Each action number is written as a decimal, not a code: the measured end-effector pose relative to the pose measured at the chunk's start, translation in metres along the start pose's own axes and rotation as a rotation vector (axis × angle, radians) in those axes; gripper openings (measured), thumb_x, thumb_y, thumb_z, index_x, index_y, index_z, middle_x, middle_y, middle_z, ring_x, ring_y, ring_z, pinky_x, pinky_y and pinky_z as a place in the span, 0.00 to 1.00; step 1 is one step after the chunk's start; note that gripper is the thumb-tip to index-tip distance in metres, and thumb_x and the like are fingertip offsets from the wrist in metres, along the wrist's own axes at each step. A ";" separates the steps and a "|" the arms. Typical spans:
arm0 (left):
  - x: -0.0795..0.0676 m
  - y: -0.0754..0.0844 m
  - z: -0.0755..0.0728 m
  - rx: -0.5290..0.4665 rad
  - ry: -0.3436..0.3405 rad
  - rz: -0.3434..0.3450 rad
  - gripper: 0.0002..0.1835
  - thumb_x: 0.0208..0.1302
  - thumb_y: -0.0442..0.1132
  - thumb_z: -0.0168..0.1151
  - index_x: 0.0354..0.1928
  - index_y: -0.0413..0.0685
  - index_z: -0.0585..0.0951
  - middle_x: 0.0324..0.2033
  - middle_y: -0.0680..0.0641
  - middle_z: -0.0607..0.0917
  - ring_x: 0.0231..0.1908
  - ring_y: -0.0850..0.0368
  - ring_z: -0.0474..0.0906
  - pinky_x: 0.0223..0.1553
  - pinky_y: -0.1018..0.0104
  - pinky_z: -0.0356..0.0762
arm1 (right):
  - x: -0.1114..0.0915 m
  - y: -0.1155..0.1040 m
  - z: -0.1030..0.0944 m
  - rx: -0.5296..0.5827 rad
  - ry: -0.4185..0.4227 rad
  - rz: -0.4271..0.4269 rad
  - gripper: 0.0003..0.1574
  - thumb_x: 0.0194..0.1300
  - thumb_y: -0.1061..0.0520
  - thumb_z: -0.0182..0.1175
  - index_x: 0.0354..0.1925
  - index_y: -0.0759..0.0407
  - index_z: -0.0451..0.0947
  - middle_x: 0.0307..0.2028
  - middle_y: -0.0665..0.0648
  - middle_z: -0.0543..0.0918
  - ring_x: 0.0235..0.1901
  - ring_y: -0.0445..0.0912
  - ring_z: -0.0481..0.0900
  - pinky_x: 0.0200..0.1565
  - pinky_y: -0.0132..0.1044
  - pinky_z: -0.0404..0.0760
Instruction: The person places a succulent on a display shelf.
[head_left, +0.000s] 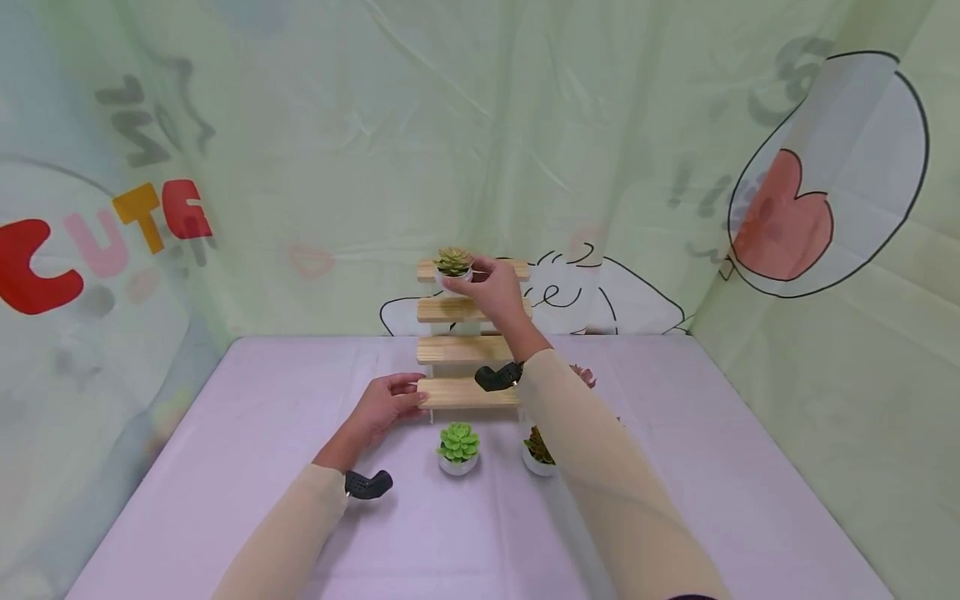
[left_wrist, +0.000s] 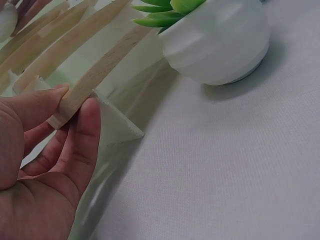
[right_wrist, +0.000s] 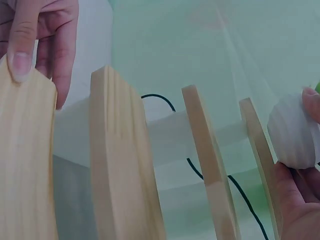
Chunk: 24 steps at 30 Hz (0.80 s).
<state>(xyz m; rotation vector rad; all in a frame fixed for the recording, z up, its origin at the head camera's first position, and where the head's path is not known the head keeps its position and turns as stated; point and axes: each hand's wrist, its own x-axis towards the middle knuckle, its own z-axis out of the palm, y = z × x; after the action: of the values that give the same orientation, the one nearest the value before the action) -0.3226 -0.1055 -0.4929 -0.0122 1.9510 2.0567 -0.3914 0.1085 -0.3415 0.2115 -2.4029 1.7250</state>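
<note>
A stepped display stand with several wooden shelves [head_left: 468,393] stands at the back of the table. My left hand [head_left: 386,406] pinches the left end of its lowest shelf, thumb on top and fingers beneath, as the left wrist view shows. Up at the top shelf [head_left: 426,271], my right hand [head_left: 495,292] grips a potted succulent [head_left: 453,262] by its white ribbed pot [right_wrist: 292,132]. That pot is at the shelf's left part; whether it touches the wood I cannot tell. A bright green succulent [head_left: 458,443] in a white pot sits on the table before the stand.
Right of the green plant is a dark brownish succulent [head_left: 537,454] in a white pot, partly behind my right sleeve. A reddish plant [head_left: 583,377] shows beyond the same sleeve. Printed fabric walls [head_left: 337,167] enclose the table [head_left: 247,417] at the back and sides.
</note>
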 end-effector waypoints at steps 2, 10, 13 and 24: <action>0.000 -0.001 0.000 -0.005 -0.006 0.006 0.28 0.66 0.28 0.67 0.67 0.35 0.75 0.49 0.39 0.82 0.46 0.49 0.85 0.48 0.59 0.91 | 0.003 -0.001 0.002 -0.013 0.000 -0.013 0.36 0.55 0.44 0.79 0.58 0.55 0.83 0.51 0.56 0.86 0.47 0.46 0.81 0.43 0.32 0.83; -0.001 0.000 0.000 -0.018 -0.003 0.012 0.27 0.66 0.27 0.67 0.67 0.34 0.75 0.48 0.40 0.83 0.43 0.52 0.85 0.46 0.60 0.91 | 0.013 -0.005 0.009 -0.027 0.008 -0.032 0.33 0.56 0.44 0.78 0.56 0.57 0.84 0.49 0.56 0.87 0.46 0.46 0.81 0.43 0.34 0.83; -0.002 0.001 0.000 -0.018 0.000 0.011 0.27 0.66 0.26 0.67 0.67 0.35 0.75 0.48 0.40 0.82 0.44 0.51 0.85 0.47 0.59 0.91 | 0.018 -0.006 0.012 -0.035 0.018 -0.023 0.35 0.56 0.43 0.78 0.57 0.56 0.83 0.50 0.56 0.87 0.48 0.47 0.81 0.47 0.37 0.85; -0.001 0.000 0.000 -0.007 -0.006 0.014 0.27 0.65 0.27 0.68 0.67 0.36 0.76 0.47 0.41 0.82 0.44 0.50 0.85 0.46 0.60 0.91 | 0.028 -0.008 0.019 -0.018 0.042 -0.018 0.29 0.57 0.45 0.78 0.53 0.56 0.84 0.47 0.56 0.86 0.45 0.47 0.80 0.45 0.38 0.83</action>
<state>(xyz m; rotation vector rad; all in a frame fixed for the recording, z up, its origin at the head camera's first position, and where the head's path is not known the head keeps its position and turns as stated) -0.3213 -0.1057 -0.4930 0.0057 1.9452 2.0701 -0.4181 0.0876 -0.3336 0.1918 -2.3781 1.6826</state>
